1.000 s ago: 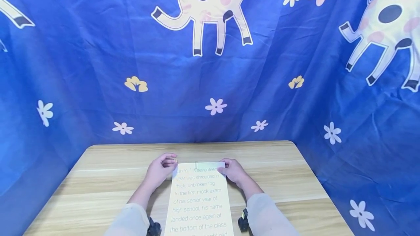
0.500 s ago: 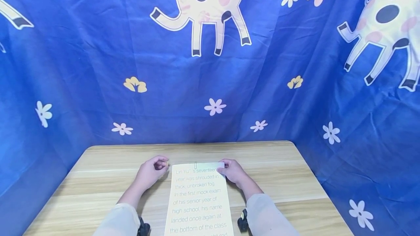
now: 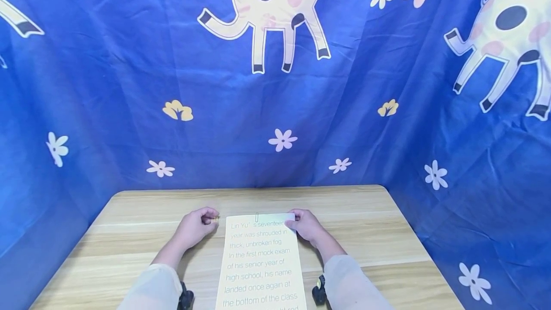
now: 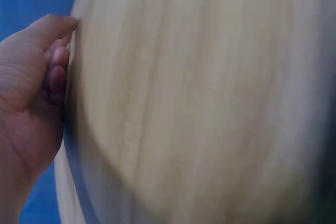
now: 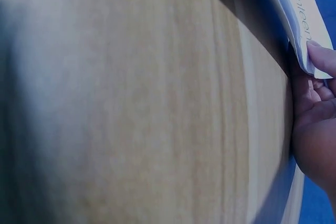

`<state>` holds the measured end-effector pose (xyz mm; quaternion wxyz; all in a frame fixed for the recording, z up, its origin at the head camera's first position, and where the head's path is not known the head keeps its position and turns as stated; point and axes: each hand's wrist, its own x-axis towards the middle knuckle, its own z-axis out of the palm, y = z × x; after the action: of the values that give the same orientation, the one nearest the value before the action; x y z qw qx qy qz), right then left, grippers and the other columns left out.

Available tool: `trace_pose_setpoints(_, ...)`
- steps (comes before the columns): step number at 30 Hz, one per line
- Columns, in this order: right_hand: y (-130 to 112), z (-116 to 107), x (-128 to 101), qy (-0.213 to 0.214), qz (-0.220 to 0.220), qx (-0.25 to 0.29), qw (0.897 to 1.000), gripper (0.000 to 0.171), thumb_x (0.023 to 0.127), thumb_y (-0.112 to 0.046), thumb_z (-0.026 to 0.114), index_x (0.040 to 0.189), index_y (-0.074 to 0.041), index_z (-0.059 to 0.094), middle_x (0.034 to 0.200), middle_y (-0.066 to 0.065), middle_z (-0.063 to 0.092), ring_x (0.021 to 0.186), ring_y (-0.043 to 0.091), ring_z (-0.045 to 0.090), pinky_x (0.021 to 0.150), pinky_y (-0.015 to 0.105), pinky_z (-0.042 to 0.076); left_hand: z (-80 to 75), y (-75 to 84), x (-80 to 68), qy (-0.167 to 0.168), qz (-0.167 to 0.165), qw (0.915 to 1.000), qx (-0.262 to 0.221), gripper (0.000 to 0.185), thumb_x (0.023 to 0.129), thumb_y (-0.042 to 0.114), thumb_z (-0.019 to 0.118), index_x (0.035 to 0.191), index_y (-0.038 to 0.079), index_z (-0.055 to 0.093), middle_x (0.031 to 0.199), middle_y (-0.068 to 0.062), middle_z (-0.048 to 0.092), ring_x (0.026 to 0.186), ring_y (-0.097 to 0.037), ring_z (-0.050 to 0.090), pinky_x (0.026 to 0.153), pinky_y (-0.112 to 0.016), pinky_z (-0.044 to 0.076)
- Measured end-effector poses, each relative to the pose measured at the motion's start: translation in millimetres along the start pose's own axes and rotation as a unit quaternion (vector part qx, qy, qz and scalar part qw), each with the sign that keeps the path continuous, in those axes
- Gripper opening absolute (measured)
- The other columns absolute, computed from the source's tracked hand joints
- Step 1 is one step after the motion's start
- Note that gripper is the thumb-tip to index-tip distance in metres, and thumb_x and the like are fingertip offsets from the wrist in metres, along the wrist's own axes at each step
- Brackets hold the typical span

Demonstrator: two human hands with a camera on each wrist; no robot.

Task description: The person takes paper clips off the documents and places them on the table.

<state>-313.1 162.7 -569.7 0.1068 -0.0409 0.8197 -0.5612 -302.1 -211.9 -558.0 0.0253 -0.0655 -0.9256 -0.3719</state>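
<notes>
A cream sheet of paper [image 3: 260, 262] with printed text lies lengthwise on the wooden table [image 3: 366, 233], and a thin paper clip [image 3: 257, 217] sits on its top edge. My right hand [image 3: 303, 226] pinches the paper's top right corner; in the right wrist view the thumb [image 5: 321, 55] presses on that corner of the paper [image 5: 300, 24]. My left hand [image 3: 194, 228] rests on the table just left of the sheet, clear of it. Its fingers are curled, and thumb and forefinger pinch a small yellow object [image 3: 215, 217], too small to identify. The left wrist view shows the curled left hand [image 4: 31, 93].
A blue cloth [image 3: 129, 85] printed with flowers and spotted animals hangs behind and to both sides of the table. Bare wood [image 4: 184, 103] lies left and right of the sheet. Dark wrist straps [image 3: 318, 293] show by both sleeves.
My left hand has slid left, away from the paper's top left corner, with the small yellow object still pinched. The right hand and the paper have stayed put.
</notes>
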Motion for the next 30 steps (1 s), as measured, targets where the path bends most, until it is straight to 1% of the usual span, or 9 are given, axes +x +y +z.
trace_pose_setpoints(3, 0.2, -0.3, -0.2, -0.001, -0.002, 0.001, 1.000, 0.016, 0.100, -0.007, 0.075, 0.115, -0.005, 0.078, 0.099, 0.006, 0.081, 0.083, 0.011, 0.070, 0.076, 0.024, 0.057, -1.1, -3.0, 1.1, -0.008, -0.005, 1.0000, 0.003, 0.030, 0.091, 0.016, 0.084, 0.120, 0.011, 0.078, 0.110, -0.005, 0.079, 0.095, -0.013, 0.069, 0.089, -0.032, 0.058)
trace_pose_setpoints(7, -0.2, -0.2, -0.5, -0.007, -0.001, 0.008, 1.000, 0.014, 0.100, -0.007, 0.074, 0.114, -0.004, 0.078, 0.100, 0.008, 0.082, 0.082, 0.010, 0.071, 0.075, 0.024, 0.057, -1.9, -6.0, 2.3, -0.019, -0.011, 0.9997, -0.006, 0.032, 0.091, 0.017, 0.085, 0.121, 0.010, 0.079, 0.118, -0.010, 0.076, 0.098, -0.015, 0.068, 0.092, -0.036, 0.058)
trace_pose_setpoints(9, -0.4, -0.2, -1.0, -0.009, -0.005, 0.008, 1.000, 0.014, 0.100, -0.007, 0.074, 0.113, -0.004, 0.077, 0.100, 0.008, 0.082, 0.082, 0.010, 0.071, 0.075, 0.024, 0.057, -2.6, -6.8, 3.1, -0.025, -0.016, 0.9995, -0.013, 0.032, 0.090, 0.017, 0.086, 0.121, 0.009, 0.079, 0.121, -0.011, 0.075, 0.100, -0.016, 0.067, 0.093, -0.036, 0.057)
trace_pose_setpoints(14, 0.6, -0.7, -0.8, -0.005, -0.009, -0.002, 1.000, 0.014, 0.100, -0.007, 0.074, 0.113, -0.005, 0.078, 0.098, 0.005, 0.081, 0.082, 0.010, 0.070, 0.077, 0.025, 0.057, -4.0, -6.9, 5.1, -0.038, -0.025, 0.9987, -0.022, 0.032, 0.091, 0.017, 0.085, 0.121, 0.008, 0.079, 0.119, -0.011, 0.075, 0.098, -0.014, 0.064, 0.090, -0.033, 0.055)
trace_pose_setpoints(22, -1.3, -1.5, -0.6, -0.004, -0.005, -0.008, 1.000, 0.017, 0.100, -0.007, 0.074, 0.116, -0.006, 0.078, 0.098, 0.004, 0.081, 0.084, 0.011, 0.069, 0.079, 0.026, 0.056, -5.4, -7.0, 5.1, -0.037, -0.009, 0.9992, -0.013, 0.030, 0.092, 0.015, 0.084, 0.121, 0.007, 0.082, 0.132, -0.018, 0.074, 0.100, -0.014, 0.066, 0.092, -0.032, 0.057)
trace_pose_setpoints(25, -1.3, -1.5, -0.6, -0.002, -0.002, -0.006, 1.000, 0.017, 0.100, -0.008, 0.074, 0.117, -0.006, 0.078, 0.098, 0.003, 0.081, 0.083, 0.011, 0.069, 0.078, 0.025, 0.056, -5.7, -6.8, 4.6, -0.037, -0.006, 0.9992, -0.014, 0.031, 0.092, 0.015, 0.084, 0.122, 0.007, 0.081, 0.131, -0.018, 0.074, 0.100, -0.013, 0.066, 0.091, -0.031, 0.056)
trace_pose_setpoints(30, -0.2, -0.4, -0.1, -0.007, 0.000, 0.003, 1.000, 0.016, 0.100, -0.007, 0.074, 0.115, -0.005, 0.077, 0.097, 0.005, 0.081, 0.081, 0.010, 0.069, 0.075, 0.024, 0.056, -6.5, -6.7, 3.7, -0.036, -0.005, 0.9991, -0.021, 0.035, 0.092, 0.016, 0.085, 0.126, 0.008, 0.080, 0.128, -0.014, 0.075, 0.099, -0.013, 0.065, 0.087, -0.027, 0.056)
